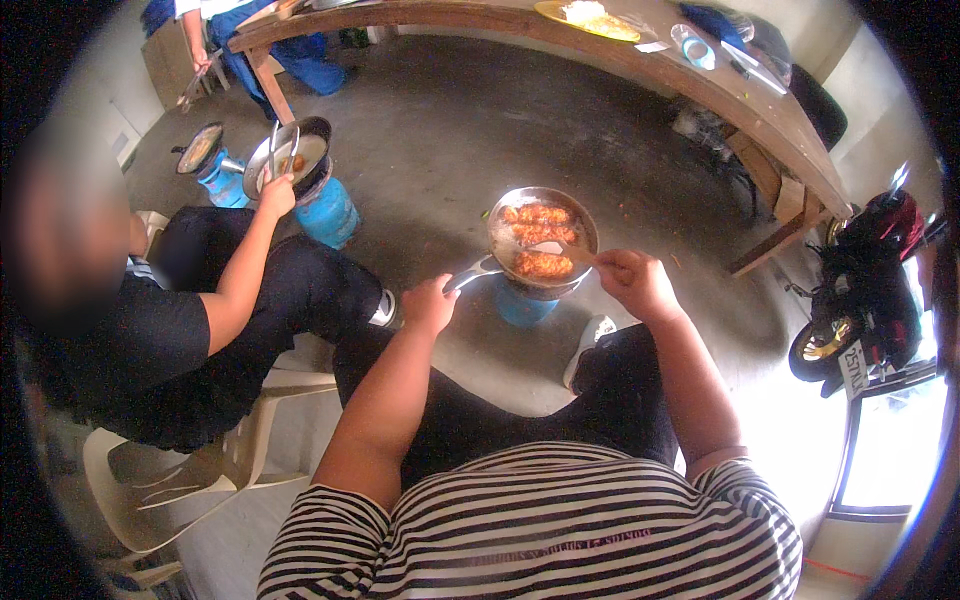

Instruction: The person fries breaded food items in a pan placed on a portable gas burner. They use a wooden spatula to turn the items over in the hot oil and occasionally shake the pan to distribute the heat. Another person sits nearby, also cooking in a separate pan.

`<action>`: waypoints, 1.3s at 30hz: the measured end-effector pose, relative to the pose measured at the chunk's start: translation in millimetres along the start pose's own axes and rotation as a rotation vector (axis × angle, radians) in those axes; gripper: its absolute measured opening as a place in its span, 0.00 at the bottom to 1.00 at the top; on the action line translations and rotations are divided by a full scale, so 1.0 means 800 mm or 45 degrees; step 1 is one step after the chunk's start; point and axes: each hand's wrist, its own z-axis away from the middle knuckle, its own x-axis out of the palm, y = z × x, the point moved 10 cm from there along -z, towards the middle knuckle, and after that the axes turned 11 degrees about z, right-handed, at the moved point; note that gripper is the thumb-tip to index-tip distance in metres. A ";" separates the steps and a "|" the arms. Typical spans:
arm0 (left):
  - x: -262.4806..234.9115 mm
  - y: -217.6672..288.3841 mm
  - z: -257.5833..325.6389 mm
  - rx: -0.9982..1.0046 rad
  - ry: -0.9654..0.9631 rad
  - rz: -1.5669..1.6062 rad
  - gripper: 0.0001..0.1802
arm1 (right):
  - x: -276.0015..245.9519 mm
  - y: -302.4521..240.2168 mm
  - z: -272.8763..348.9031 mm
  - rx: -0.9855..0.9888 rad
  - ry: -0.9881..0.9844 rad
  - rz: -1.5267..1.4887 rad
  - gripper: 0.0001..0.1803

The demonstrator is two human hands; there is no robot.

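Note:
My left hand (430, 304) is wrapped round the metal handle of a frying pan (590, 222). The pan sits on a small blue gas cylinder burner (526, 308) between my feet. In its bubbling oil lie three browned, log-shaped fried pieces (543, 264). Closed round the handle of a spatula (548, 247), my right hand (636, 284) is at the pan's right rim. The spatula's pale blade lies over the pan, between the middle piece and the nearest one.
Left of me, a seated co-worker holds tongs (284, 150) over another pan (318, 135) on a blue cylinder (328, 214). A third pan (200, 148) stands beyond. A wooden table (480, 22) curves across the back; a motorcycle (860, 300) is parked at right. A plastic chair (240, 450) stands lower left.

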 end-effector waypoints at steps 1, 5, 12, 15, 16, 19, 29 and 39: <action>0.000 0.002 0.000 -0.004 -0.010 -0.004 0.23 | -0.004 0.008 0.003 -0.024 0.051 -0.046 0.11; -0.005 0.006 0.005 0.028 0.011 0.014 0.23 | -0.028 0.045 0.012 0.479 0.043 -0.322 0.12; -0.004 0.000 0.003 0.070 0.068 0.042 0.23 | -0.046 0.074 0.007 0.652 0.131 -0.849 0.12; -0.009 0.012 0.006 0.000 0.018 0.032 0.22 | -0.049 0.067 0.006 0.691 0.129 -0.567 0.12; -0.008 0.015 0.006 -0.031 -0.008 0.029 0.22 | -0.048 0.060 0.004 0.696 0.146 -0.508 0.13; -0.015 0.010 0.008 -0.006 0.044 0.023 0.22 | -0.043 0.033 -0.015 0.594 0.130 -0.204 0.14; -0.009 0.007 0.002 0.035 0.021 0.082 0.22 | 0.010 0.009 -0.082 0.418 0.018 0.181 0.22; -0.006 0.001 0.003 0.006 -0.006 0.122 0.23 | 0.052 0.011 -0.002 0.277 0.008 -0.137 0.17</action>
